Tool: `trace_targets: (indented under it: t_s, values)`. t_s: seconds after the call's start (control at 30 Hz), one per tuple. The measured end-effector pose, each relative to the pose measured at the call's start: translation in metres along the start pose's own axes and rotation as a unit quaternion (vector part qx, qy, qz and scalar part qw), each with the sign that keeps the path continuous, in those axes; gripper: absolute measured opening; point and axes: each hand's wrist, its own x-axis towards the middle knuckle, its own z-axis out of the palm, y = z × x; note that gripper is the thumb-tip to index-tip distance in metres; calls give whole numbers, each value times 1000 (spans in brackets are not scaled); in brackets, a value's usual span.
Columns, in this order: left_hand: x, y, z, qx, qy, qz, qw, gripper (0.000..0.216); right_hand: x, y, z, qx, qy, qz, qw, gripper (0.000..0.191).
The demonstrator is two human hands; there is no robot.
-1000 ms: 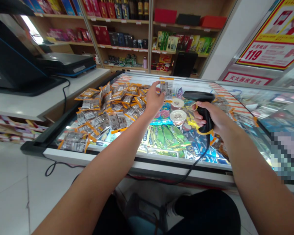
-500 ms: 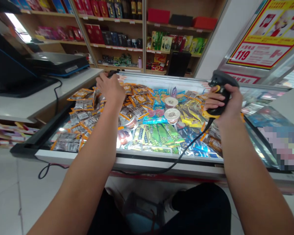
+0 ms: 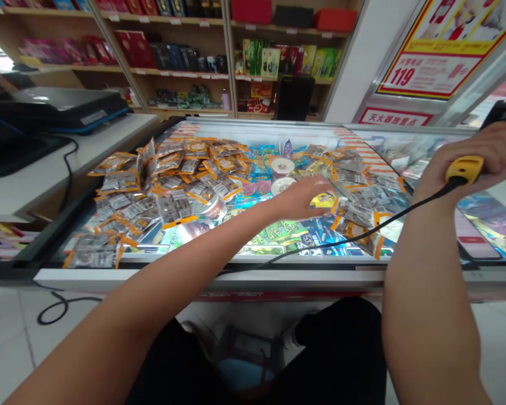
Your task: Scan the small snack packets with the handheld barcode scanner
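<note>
My right hand [image 3: 489, 152] is wrapped round a black and yellow handheld barcode scanner [image 3: 466, 169], raised at the far right; its head is partly cut off by the picture's edge. A black cable [image 3: 375, 228] runs from its grip down across the freezer front. My left hand [image 3: 306, 197] reaches over the glass-topped chest freezer [image 3: 211, 275], fingers apart and slightly blurred, beside the right pile of orange-edged snack packets [image 3: 358, 211]. Nothing is plainly held in it. A larger pile of the same packets [image 3: 172, 163] lies on the left of the glass.
Ice cream tubs [image 3: 283, 166] and coloured wrappers show under the glass. A counter with a weighing scale [image 3: 71, 109] stands on the left. Stocked shelves [image 3: 185, 70] line the back. Below, a bin-like container [image 3: 248, 354] stands between my legs. A phone-like screen [image 3: 474, 233] lies at right.
My left hand has moved from the far left edge of the freezer to the right pile. My right hand has swung the scanner outward to the right. The view has shifted right.
</note>
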Motion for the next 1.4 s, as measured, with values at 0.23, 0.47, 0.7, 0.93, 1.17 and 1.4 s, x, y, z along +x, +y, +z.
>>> trace_targets:
  t_s: [0.23, 0.47, 0.7, 0.93, 1.17, 1.4]
  values:
    - [8, 19, 40, -48, -82, 57, 994, 69, 8, 28, 34, -172, -13, 151, 973, 61]
    - [12, 21, 41, -94, 16, -25, 995, 21, 11, 9, 31, -261, -70, 28, 962, 35]
    - [-10, -13, 6, 27, 103, -185, 977, 11, 8, 1, 22, -416, -99, -162, 889, 15]
    - [-36, -38, -43, 154, 25, -242, 958, 30, 6, -34, 38, 370, -332, -97, 862, 27]
    - [-41, -77, -40, 159, 74, -299, 938, 51, -18, -82, 43, 669, -492, 284, 479, 18]
    - [-38, -85, -47, 60, 231, -335, 912, 38, -47, -110, 59, 511, -620, 317, 504, 22]
